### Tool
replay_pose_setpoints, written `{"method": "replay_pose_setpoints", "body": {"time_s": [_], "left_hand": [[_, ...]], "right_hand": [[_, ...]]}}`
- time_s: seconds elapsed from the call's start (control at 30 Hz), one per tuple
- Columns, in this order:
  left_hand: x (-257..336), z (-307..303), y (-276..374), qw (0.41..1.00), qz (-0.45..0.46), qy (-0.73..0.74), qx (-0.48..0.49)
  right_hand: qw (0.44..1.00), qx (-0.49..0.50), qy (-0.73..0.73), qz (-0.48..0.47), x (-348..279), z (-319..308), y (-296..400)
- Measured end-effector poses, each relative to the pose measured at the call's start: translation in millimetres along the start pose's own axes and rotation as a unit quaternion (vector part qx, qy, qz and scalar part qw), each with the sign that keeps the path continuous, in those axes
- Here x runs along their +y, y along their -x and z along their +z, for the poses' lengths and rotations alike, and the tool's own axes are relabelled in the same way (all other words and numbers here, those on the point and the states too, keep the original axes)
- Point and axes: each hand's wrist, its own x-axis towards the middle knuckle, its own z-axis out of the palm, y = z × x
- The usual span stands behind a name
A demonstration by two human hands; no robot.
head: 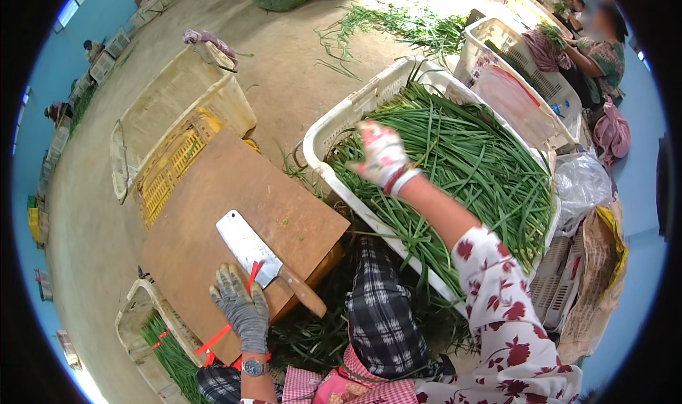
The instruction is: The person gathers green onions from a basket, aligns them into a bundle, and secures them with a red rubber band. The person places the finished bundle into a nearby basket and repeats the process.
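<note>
My left hand [242,305], in a grey knit glove, rests flat on a brown board [208,191] with its fingers apart. Beside its fingertips lies a cleaver [250,244] with a wooden handle, and a red tie [254,275] crosses between hand and blade. Another red strip [214,339] lies near the wrist. My right hand [381,153], in a white and red patterned glove, is blurred over the left side of a white plastic crate [333,177] heaped with long green leafy stalks [469,153]. Its thumb stands apart, and whether it holds any stalk cannot be told.
A crate [125,324] at lower left holds green bundles [170,345] with red ties. Beyond the board stand a yellow crate [178,161] and a whitish bin [170,95]. Loose greens [405,26] lie on the floor. A co-worker [602,52] sits at upper right beside another crate [479,47].
</note>
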Motion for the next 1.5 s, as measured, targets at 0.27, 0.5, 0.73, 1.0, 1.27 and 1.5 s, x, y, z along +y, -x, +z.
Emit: {"method": "replay_pose_setpoints", "body": {"time_s": [0.27, 0.5, 0.73, 1.0, 1.27, 1.5], "left_hand": [[0.8, -0.9, -0.2, 1.0, 0.007, 0.002, -0.02], [3.2, -1.0, -2.8, 1.0, 0.009, 0.015, -0.014], [4.6, -2.5, -3.0, 1.0, 0.002, 0.017, -0.013], [6.4, -3.9, -2.5, 1.0, 0.008, 0.016, -0.01], [2.8, -3.8, -1.9, 1.0, 0.01, 0.012, -0.004], [5.2, -5.0, -2.9, 1.0, -0.003, 0.022, -0.008]], "right_hand": [[0.931, -0.284, 0.11, 0.202, 162.5, 31.3, -40.6], [0.95, -0.191, 0.185, 0.161, 130.2, 45.7, -24.6], [0.971, 0.019, 0.205, 0.121, 105.7, 49.9, 42.0], [0.88, -0.418, 0.21, 0.08, 105.3, -9.3, -54.8], [0.953, -0.244, 0.075, 0.163, 111.5, 28.7, -23.0], [0.886, 0.066, -0.362, 0.283, 211.7, -17.8, -13.1]]}}
